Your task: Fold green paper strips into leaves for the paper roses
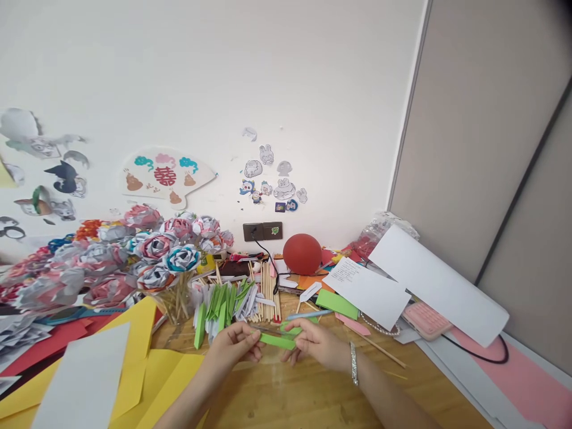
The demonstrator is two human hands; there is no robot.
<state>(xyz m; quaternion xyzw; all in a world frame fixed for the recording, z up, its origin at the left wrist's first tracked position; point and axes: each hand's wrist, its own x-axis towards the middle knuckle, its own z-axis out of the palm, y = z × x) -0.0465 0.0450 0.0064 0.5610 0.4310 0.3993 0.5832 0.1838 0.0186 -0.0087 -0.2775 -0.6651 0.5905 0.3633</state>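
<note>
My left hand [235,347] and my right hand [317,345] meet low over the wooden table [295,393]. Both pinch a narrow green paper strip [277,341], one hand at each end, and the strip lies level between them. A thin stick [272,329] runs along just above the strip, touching my fingers. A beaded bracelet [353,362] circles my right wrist. Just beyond my hands lies a pile of folded green and white paper leaves [223,304].
Paper roses [147,253] on sticks crowd the left. Yellow, red and grey sheets [134,363] lie at the front left. Wooden sticks [269,289], a red balloon [302,254], white sheets [402,280], a pink phone [426,320] and a black cable [482,356] sit behind and to the right.
</note>
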